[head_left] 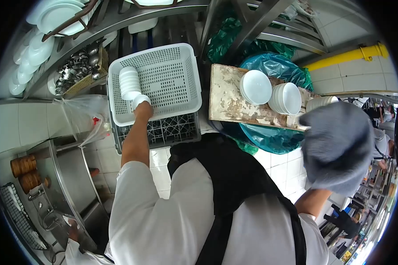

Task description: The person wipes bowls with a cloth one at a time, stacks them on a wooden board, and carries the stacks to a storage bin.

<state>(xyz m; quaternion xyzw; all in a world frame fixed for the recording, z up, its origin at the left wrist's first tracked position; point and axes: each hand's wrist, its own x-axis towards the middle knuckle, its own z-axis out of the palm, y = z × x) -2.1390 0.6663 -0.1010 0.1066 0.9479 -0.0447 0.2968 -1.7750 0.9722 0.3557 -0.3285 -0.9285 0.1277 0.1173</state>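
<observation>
My left hand (pixel 143 111) reaches into the near left corner of a white plastic basket (pixel 191 79). Its fingers are closed on a small white bowl (pixel 139 101), at the near end of a row of nested white bowls (pixel 129 82) lying along the basket's left side. On my right, a grey cloth (pixel 338 148), blurred by motion, hangs raised over my right hand and hides its fingers; only the forearm shows below it. Beside the cloth, stacks of larger white bowls (pixel 256 87) lie tipped on a worn board (pixel 224 95).
Below the basket is a dark crate (pixel 172 131). Spoons fill a holder (pixel 104 62) at left, near stacked white plates (pixel 59 18). Green plastic bags (pixel 269 140) surround the board's support. A steel sink (pixel 73 170) stands at lower left. Another person (pixel 346 223) is at far right.
</observation>
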